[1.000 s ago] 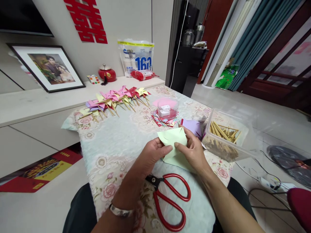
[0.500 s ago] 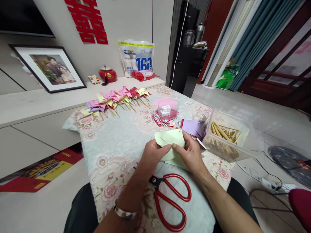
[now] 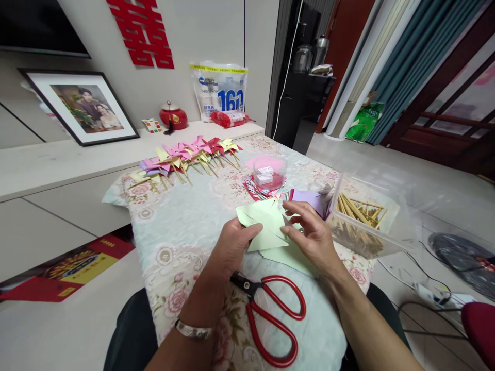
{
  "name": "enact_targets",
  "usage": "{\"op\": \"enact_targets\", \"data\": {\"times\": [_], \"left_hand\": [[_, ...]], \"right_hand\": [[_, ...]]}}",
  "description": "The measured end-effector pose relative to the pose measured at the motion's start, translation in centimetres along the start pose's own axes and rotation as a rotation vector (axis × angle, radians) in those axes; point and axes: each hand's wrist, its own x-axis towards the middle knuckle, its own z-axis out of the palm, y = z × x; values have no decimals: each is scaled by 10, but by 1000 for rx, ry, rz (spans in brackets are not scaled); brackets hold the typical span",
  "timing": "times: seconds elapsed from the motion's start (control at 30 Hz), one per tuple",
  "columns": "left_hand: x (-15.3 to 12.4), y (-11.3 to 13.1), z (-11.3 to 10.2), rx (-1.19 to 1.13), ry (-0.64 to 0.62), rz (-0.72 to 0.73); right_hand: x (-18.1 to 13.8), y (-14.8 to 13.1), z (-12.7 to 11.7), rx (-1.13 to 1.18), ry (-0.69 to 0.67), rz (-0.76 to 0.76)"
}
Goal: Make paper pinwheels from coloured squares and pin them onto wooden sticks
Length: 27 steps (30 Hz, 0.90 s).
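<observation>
A pale green paper square [image 3: 264,222] with cuts from its corners is held just above the floral tablecloth [image 3: 181,232]. My left hand [image 3: 232,245] pinches its near left edge, thumb on top. My right hand [image 3: 311,234] touches the paper's right side, fingers curled over a folded-in corner. More pale green paper [image 3: 291,256] lies flat beneath my hands. Red-handled scissors [image 3: 270,314] lie shut on the cloth, close to my left wrist.
A row of finished paper pinwheels [image 3: 185,157] lies at the table's far side. A small clear box [image 3: 266,174] sits on coloured paper sheets, purple paper [image 3: 309,198] beside it. A clear tub of wooden sticks [image 3: 359,216] stands at right. Cables lie on the floor.
The green paper has turned and dropped flatter, shifting left. My right hand moved from gripping its lower edge to folding a corner inward on its right side.
</observation>
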Motion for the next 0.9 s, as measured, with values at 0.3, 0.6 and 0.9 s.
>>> {"op": "enact_targets", "data": {"times": [0.3, 0.6, 0.9], "left_hand": [[4, -3, -5, 55, 15, 31], [5, -6, -5, 140, 74, 25], [2, -5, 0, 183, 94, 23]], "right_hand": [[0, -4, -9, -158, -269, -160], [2, -10, -7, -176, -315, -123], [3, -13, -7, -176, -334, -41]]}}
